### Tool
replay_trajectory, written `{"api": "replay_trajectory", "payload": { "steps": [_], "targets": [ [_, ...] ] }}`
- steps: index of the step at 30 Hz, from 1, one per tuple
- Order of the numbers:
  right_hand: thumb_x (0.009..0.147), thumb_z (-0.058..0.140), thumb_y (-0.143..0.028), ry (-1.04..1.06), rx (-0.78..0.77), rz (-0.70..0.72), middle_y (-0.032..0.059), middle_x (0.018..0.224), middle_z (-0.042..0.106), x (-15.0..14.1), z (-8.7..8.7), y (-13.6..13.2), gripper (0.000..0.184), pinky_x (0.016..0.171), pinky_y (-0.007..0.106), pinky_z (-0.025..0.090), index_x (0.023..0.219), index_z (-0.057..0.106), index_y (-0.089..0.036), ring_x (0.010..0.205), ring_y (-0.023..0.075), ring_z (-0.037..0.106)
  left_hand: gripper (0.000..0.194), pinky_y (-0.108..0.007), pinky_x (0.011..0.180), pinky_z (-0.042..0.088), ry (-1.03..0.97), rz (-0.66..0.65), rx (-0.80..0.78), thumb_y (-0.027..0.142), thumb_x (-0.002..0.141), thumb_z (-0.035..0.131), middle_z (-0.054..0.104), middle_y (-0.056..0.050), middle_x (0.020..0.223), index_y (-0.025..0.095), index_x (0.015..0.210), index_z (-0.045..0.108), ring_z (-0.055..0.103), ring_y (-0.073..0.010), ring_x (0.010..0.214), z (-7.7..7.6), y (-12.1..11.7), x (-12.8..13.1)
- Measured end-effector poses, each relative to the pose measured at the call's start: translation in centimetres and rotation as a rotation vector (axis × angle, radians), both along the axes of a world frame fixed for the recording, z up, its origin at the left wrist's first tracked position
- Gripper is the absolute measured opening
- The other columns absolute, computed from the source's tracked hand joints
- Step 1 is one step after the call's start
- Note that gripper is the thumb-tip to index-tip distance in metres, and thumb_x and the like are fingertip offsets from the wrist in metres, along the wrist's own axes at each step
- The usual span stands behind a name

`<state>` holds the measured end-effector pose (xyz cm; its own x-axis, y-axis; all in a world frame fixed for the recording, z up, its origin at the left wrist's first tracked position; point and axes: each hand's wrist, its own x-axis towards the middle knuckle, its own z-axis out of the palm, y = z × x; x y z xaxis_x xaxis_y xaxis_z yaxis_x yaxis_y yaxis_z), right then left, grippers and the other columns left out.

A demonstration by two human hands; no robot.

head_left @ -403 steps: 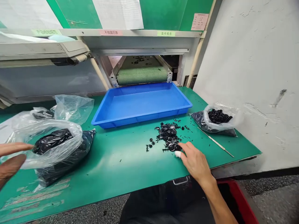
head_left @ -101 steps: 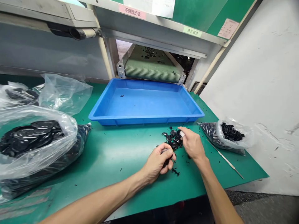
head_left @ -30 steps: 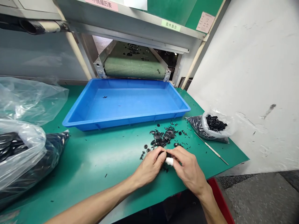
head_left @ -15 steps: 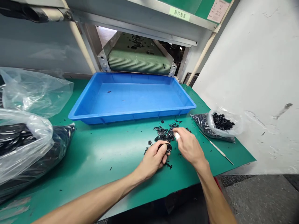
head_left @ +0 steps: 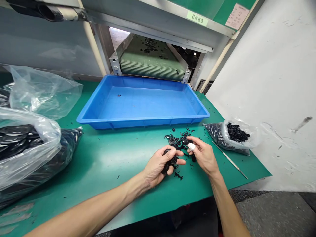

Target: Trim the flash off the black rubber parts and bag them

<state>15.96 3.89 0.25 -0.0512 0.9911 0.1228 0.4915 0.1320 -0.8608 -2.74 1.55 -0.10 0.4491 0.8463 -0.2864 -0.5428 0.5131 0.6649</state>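
My left hand (head_left: 158, 166) was curled nearly shut, its fingers (head_left: 177, 161) wrapped round a clump of black plastic pieces (head_left: 167, 168) held against the palm. My right hand (head_left: 202, 156) was raised just beside it, its fingers drawn narrow. White tape (head_left: 191, 146) covered one fingertip, and a black piece (head_left: 187, 142) sat at the tips, though from my position I couldn't tell whether it was gripped.

A loose pile of black discs and broken bits (head_left: 176, 141) lay at 12 o'clock from my hands, almost under the right fingertips, with crumbs scattered across the green mat (head_left: 103, 158). Past the pile at 12 o'clock sat a blue plastic tray (head_left: 143, 124) with a few specks in it, and beyond that a conveyor belt (head_left: 151, 65) carrying black bits.

At 3 o'clock, a small clear bag of black pieces (head_left: 236, 133) lay near a thin metal pick (head_left: 229, 159). At 9 o'clock, a large clear bag held stacked black discs (head_left: 17, 135), with a crumpled clear bag (head_left: 41, 92) at 10 o'clock.
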Motion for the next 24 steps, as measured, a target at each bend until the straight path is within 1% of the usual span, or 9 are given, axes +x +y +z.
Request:
{"api": "replay_trajectory", "payload": {
  "steps": [2, 4, 8, 12, 14, 17, 18, 21, 24],
  "targets": [
    [0.080, 0.054, -0.033, 0.214, -0.108, -0.021, 0.0015, 0.069, 0.064, -0.2, -0.1, -0.7, 0.035, 0.058, 0.026, 0.052, 0.110, 0.062, -0.017, 0.060, 0.0139, 0.062, 0.028, -0.012, 0.031, 0.028, 0.008, -0.024, 0.006, 0.032, 0.079, 0.065, 0.060, -0.006, 0.090, 0.016, 0.099, 0.055, 0.064, -0.0138, 0.071, 0.0, 0.0, 0.1],
    [0.076, 0.062, -0.036, 0.333, -0.158, -0.026, 0.0023, 0.072, 0.065, -0.5, 0.1, -1.4, 0.036, 0.059, 0.026, 0.053, 0.106, 0.064, -0.016, 0.064, 0.0147, 0.063, 0.029, -0.012, 0.031, 0.025, 0.034, -0.036, 0.028, 0.034, 0.081, 0.063, 0.058, -0.003, 0.082, 0.016, 0.102, 0.055, 0.060, -0.0103, 0.062, 0.0, -0.1, 0.2],
    [0.077, 0.063, -0.037, 0.414, -0.193, -0.015, 0.0042, 0.080, 0.066, -1.2, 0.4, -2.7, 0.036, 0.065, 0.029, 0.055, 0.107, 0.062, -0.017, 0.069, 0.0159, 0.066, 0.028, -0.013, 0.031, 0.024, 0.149, -0.063, 0.103, 0.041, 0.082, 0.059, 0.056, 0.000, 0.075, 0.017, 0.096, 0.053, 0.052, -0.0072, 0.053, 0.2, -0.5, 0.7],
    [0.078, 0.063, -0.033, 0.429, -0.172, -0.074, 0.0051, 0.093, 0.065, -1.9, 0.3, -3.8, 0.028, 0.063, 0.027, 0.054, 0.103, 0.060, -0.020, 0.071, 0.0153, 0.065, 0.029, -0.014, 0.031, 0.023, 0.298, -0.110, 0.194, 0.042, 0.084, 0.054, 0.056, 0.003, 0.064, 0.018, 0.101, 0.051, 0.037, -0.0033, 0.037, 0.3, -0.9, 1.1],
    [0.080, 0.060, -0.029, 0.364, -0.111, -0.106, 0.0045, 0.098, 0.064, -2.2, 0.2, -4.2, 0.027, 0.069, 0.028, 0.053, 0.106, 0.060, -0.022, 0.080, 0.0161, 0.064, 0.029, -0.015, 0.032, 0.021, 0.367, -0.136, 0.248, 0.042, 0.085, 0.052, 0.056, 0.004, 0.058, 0.018, 0.100, 0.052, 0.030, -0.0025, 0.034, 0.3, -1.0, 1.2],
    [0.083, 0.052, -0.023, 0.197, 0.007, -0.089, 0.0042, 0.103, 0.062, -2.7, 0.2, -4.8, 0.027, 0.082, 0.030, 0.050, 0.108, 0.063, -0.024, 0.096, 0.0173, 0.060, 0.029, -0.016, 0.032, 0.021, 0.428, -0.132, 0.288, 0.042, 0.084, 0.051, 0.056, 0.004, 0.054, 0.017, 0.097, 0.053, 0.029, -0.0035, 0.033, 0.2, -1.2, 1.2],
    [0.084, 0.050, -0.022, 0.152, 0.029, -0.080, 0.0045, 0.105, 0.061, -2.8, 0.3, -5.1, 0.027, 0.082, 0.029, 0.049, 0.107, 0.065, -0.024, 0.097, 0.0173, 0.059, 0.029, -0.017, 0.032, 0.021, 0.438, -0.124, 0.285, 0.043, 0.084, 0.051, 0.056, 0.004, 0.054, 0.017, 0.097, 0.052, 0.029, -0.0040, 0.033, 0.2, -1.2, 1.2],
    [0.084, 0.047, -0.020, 0.016, 0.064, -0.062, 0.0055, 0.108, 0.059, -3.0, 0.9, -5.8, 0.026, 0.075, 0.026, 0.050, 0.103, 0.065, -0.023, 0.095, 0.0170, 0.058, 0.030, -0.018, 0.032, 0.020, 0.464, -0.107, 0.286, 0.046, 0.085, 0.048, 0.058, 0.004, 0.054, 0.018, 0.096, 0.051, 0.029, -0.0050, 0.032, 0.0, -1.3, 1.2],
    [0.085, 0.045, -0.016, -0.208, 0.108, 0.010, 0.0056, 0.103, 0.058, -2.6, 2.1, -6.4, 0.024, 0.075, 0.027, 0.048, 0.099, 0.064, -0.023, 0.091, 0.0169, 0.057, 0.029, -0.018, 0.037, 0.022, 0.496, -0.122, 0.377, 0.044, 0.086, 0.047, 0.056, 0.005, 0.052, 0.018, 0.096, 0.054, 0.030, -0.0054, 0.036, -0.1, -1.4, 1.0]
  ]
}}
